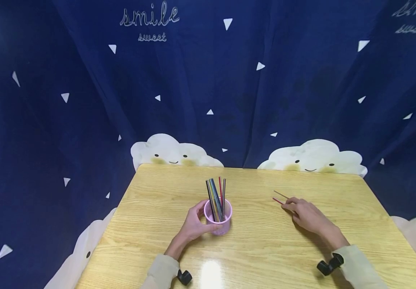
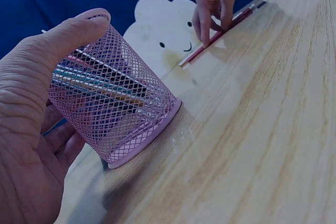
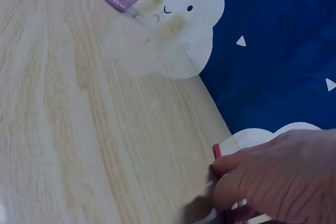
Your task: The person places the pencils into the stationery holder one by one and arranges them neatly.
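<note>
My left hand (image 1: 194, 224) grips a pink mesh pen cup (image 1: 221, 230), thumb at the near side and fingers around the left. The cup stands on the table, and several pencils (image 1: 213, 200), dark, blue, yellowish and red, lean inside it. To the right, my right hand (image 1: 309, 218) is low over the tabletop, pinching a red pencil (image 1: 277, 200) between thumb and fingertips. Just behind that one lies a thin brownish pencil (image 1: 281, 194), partly covered by the hand. In the right wrist view, the red pencil's end (image 3: 217, 151) sticks out past the fingers.
The light wooden table (image 1: 251, 257) ends at its back edge before a dark blue curtain (image 1: 208, 80) with white triangles and clouds. A dark wrist-worn device (image 1: 185, 277) sits at the left cuff, another (image 1: 330, 265) at the right.
</note>
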A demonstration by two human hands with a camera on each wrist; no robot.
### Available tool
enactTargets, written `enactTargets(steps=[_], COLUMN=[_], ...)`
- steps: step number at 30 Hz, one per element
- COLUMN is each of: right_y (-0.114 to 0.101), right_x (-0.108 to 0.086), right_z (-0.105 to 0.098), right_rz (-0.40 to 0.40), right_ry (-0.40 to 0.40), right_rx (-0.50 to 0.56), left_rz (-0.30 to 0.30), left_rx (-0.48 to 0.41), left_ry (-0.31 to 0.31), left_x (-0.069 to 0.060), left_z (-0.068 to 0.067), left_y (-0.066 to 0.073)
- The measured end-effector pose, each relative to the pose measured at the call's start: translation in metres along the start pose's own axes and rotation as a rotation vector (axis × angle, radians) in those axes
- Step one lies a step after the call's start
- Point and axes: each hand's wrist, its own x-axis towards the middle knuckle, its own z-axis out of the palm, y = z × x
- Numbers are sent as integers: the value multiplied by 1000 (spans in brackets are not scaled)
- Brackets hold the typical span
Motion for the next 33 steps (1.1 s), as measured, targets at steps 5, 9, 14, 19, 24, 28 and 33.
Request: enactTargets(steps=[5,9,14,19,24,28,33], right_y=[0,-1,-3,-5,-6,-4,-1], right_x=[-1,0,1,3,8,10,8], right_z=[-3,-1,4,4,2,2,4], right_rz=[-17,-23,-21,3,43,63,77], right_ry=[-20,-16,3,5,-22,-32,-34], right_rx=[-5,12,5,-8,-16,3,45], left_rz=[5,-3,-21,-20,-19,-19,-21], left_rx=[13,9,11,10,10,10,19], left_ry=[-2,3,5,5,5,4,5], left_x=[-1,0,0,0,1,2,0], left_z=[1,1,1,1,1,1,1], left_y=[1,1,2,2,2,4,4])
